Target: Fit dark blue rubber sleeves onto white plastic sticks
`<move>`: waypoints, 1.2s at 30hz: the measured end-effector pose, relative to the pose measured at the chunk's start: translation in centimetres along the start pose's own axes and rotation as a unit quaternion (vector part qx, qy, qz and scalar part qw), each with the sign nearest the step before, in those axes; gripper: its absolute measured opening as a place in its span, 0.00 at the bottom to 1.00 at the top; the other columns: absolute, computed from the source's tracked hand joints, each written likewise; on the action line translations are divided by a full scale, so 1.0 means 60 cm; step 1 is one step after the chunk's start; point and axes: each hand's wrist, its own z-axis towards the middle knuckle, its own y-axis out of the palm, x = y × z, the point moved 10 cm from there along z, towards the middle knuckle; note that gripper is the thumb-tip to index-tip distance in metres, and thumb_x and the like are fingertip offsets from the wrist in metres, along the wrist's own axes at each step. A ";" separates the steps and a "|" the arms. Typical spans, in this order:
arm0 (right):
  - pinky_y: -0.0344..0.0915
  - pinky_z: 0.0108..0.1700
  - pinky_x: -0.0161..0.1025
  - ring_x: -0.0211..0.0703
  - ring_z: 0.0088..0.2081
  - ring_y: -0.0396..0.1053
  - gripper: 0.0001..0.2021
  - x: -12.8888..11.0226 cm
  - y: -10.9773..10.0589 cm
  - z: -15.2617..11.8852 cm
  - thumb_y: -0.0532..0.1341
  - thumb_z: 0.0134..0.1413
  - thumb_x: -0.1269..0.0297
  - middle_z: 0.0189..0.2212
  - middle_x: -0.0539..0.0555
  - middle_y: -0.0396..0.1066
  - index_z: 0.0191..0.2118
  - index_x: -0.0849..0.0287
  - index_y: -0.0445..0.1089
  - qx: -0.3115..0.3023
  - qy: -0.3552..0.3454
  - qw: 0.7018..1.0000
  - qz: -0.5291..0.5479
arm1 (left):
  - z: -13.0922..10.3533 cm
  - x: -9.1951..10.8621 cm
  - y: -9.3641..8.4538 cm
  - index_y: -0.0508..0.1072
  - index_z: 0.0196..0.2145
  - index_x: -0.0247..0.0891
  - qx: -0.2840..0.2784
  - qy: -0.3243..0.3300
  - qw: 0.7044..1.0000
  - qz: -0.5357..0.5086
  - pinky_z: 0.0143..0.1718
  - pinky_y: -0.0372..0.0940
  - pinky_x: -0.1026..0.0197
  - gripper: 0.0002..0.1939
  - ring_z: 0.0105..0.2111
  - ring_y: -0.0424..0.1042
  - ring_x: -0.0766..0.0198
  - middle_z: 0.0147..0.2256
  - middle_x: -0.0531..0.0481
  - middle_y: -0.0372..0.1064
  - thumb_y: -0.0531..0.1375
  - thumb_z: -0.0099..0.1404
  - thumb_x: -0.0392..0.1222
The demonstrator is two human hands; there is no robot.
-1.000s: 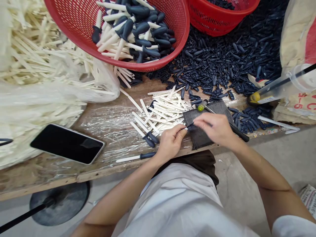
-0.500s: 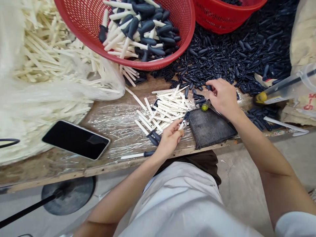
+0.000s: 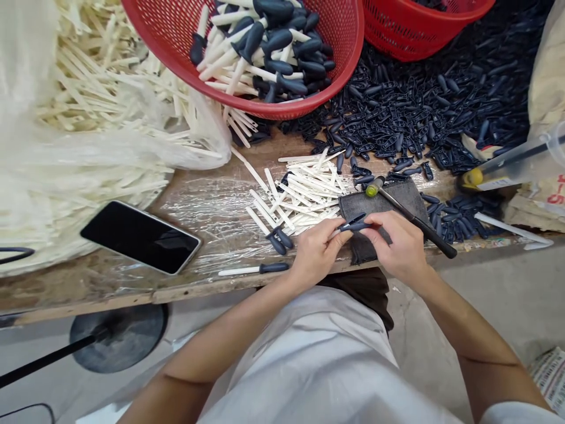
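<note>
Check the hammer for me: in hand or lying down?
Lying down: the hammer lies across the dark mat, its black grip past the mat's edge; left hand and right hand are off it.

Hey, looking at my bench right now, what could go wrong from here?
The hammer lies with its handle end at the bench's front edge, so a bump might knock it off. The dark-handled white stick near that edge sits close to the left forearm and could be brushed down. The left hand and right hand grip the dark piece only by the fingers, so it might slip.
</note>
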 end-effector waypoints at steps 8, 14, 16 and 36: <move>0.70 0.42 0.37 0.41 0.36 0.74 0.09 0.033 0.017 -0.018 0.62 0.59 0.64 0.38 0.51 0.77 0.46 0.54 0.73 -0.087 0.092 0.986 0.105 | -0.014 0.049 0.009 0.73 0.46 0.35 -0.046 0.147 0.987 0.051 0.35 0.66 0.64 0.11 0.33 0.73 0.65 0.34 0.46 0.75 0.54 0.71 0.39; 0.67 0.38 0.35 0.39 0.34 0.71 0.06 0.052 0.031 -0.033 0.62 0.58 0.65 0.32 0.49 0.75 0.41 0.56 0.74 -0.120 0.138 0.976 0.117 | -0.018 0.029 0.034 0.74 0.46 0.37 -0.118 0.096 0.988 0.011 0.37 0.66 0.64 0.11 0.35 0.74 0.64 0.38 0.46 0.76 0.55 0.71 0.41; 0.67 0.39 0.35 0.39 0.34 0.71 0.06 0.055 0.036 -0.032 0.61 0.59 0.65 0.33 0.49 0.74 0.42 0.56 0.73 -0.156 0.126 0.974 0.103 | -0.020 0.010 0.036 0.74 0.47 0.37 -0.130 0.062 0.989 0.013 0.39 0.66 0.63 0.11 0.37 0.74 0.62 0.40 0.46 0.77 0.56 0.70 0.40; 0.62 0.37 0.37 0.43 0.37 0.74 0.22 0.046 -0.061 -0.086 0.46 0.71 0.60 0.43 0.57 0.77 0.65 0.54 0.61 -0.054 0.100 0.952 -0.285 | -0.004 -0.047 0.060 0.60 0.19 0.38 -0.225 -0.123 0.965 0.051 0.26 0.48 0.63 0.19 0.21 0.54 0.67 0.17 0.55 0.56 0.51 0.67 0.45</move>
